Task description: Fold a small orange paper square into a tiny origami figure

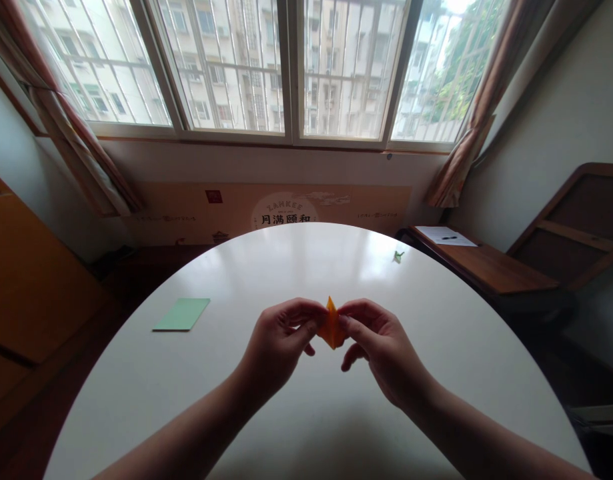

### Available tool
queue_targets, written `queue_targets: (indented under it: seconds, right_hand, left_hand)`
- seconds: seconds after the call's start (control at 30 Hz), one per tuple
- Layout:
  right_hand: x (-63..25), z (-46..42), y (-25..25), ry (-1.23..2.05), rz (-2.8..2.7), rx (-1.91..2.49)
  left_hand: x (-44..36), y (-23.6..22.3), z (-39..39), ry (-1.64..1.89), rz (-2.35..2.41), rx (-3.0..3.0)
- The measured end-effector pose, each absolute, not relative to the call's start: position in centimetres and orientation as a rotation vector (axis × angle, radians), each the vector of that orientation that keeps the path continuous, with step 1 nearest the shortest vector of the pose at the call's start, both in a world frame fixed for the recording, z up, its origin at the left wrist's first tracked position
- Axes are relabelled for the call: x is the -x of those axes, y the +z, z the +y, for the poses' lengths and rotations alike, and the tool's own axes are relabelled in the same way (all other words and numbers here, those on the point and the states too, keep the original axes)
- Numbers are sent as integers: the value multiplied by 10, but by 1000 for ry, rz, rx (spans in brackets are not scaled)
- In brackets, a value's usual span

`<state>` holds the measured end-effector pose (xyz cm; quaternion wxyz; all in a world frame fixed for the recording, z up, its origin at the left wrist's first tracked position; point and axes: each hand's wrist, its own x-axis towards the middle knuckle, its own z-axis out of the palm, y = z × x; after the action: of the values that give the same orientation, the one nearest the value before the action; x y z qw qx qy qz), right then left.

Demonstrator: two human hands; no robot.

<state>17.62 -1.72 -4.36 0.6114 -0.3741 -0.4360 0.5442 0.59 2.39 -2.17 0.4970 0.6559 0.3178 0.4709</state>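
A small folded piece of orange paper (331,328), pointed at top and bottom, is held up over the white table between both hands. My left hand (286,333) pinches its left side between thumb and fingers. On the other side, my right hand (373,333) grips the right edge the same way, with its lower fingers curled beneath. The fingertips hide the side edges of the paper.
The round white table (266,267) has a stack of green square paper (182,315) at left and a small green folded piece (397,256) at the far right. Beyond it, a wooden chair (501,267) bears a white sheet (439,235) and a pen (449,238).
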Motion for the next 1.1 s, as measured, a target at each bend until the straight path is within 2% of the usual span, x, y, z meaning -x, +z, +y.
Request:
queue_targets:
  seconds: [0.77,1.1]
  right_hand:
    - [-172,-22,-42,1066,-1136,958]
    - [-171,-24,-46,982,-1143,986]
  left_hand:
    - [-6,-17,18,1195,898,-1770]
    - [-11,-16,15,1045,927,-1507]
